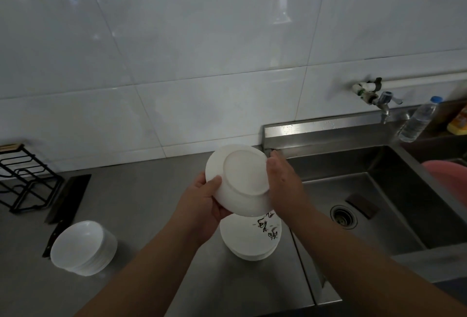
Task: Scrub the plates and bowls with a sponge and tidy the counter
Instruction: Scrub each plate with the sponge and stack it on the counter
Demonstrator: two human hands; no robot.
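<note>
Hidden and cropped
The held plate (240, 177) hides the thumb and palm of the right hand (283, 182) and the far edge of the plate stack (250, 238); the pink basin (452, 180) and black rack (27, 180) run off frame.

- I stood in a kitchen; home or canteen, couldn't tell.
- Stainless sink (394, 165) w/ round drain (343, 217) was set into a steel counter (151, 203).
- Tap (385, 104) came off the white tiled wall (202, 51) above the sink.
- Stack of bowls (83, 248) & stack of plates (250, 241) sat on the counter.
- Cleaver (70, 195) lay just beside a black wire rack (25, 177), far left.
</note>
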